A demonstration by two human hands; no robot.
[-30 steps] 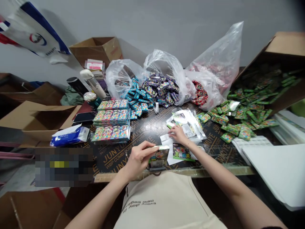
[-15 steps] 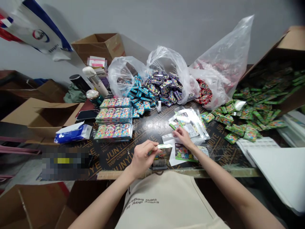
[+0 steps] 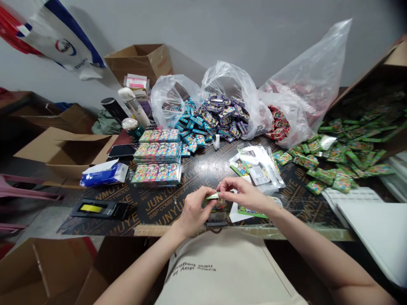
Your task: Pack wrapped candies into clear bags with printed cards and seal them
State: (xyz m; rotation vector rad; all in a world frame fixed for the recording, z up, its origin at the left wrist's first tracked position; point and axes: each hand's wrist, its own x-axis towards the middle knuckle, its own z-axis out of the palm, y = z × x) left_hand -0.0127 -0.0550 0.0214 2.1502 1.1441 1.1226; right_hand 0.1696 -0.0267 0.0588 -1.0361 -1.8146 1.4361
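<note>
A small printed plastic pouch (image 3: 217, 214) with a green and white top edge hangs upright in front of my apron, close to the table edge. My left hand (image 3: 194, 210) is closed on the left of its top edge. On the right, my right hand (image 3: 243, 194) pinches that same edge, its fingertips almost meeting those of the left. Below the right wrist lies a flat green-bordered printed pouch (image 3: 251, 212), partly covered by the hand. Just beyond, several flat pouches (image 3: 259, 167) are piled loosely.
Stacks of small colourful packs (image 3: 158, 159) stand at left, beside a blue wipes pack (image 3: 104, 173) and a black case (image 3: 98, 209). Behind are clear bags with blue, purple (image 3: 222, 112) and red packets. Green packets (image 3: 340, 156) spill from a carton at right, near white sheets (image 3: 372, 224).
My right hand has come left from the flat pouches to the top edge of the pouch in my left hand. The view has shifted slightly left.
</note>
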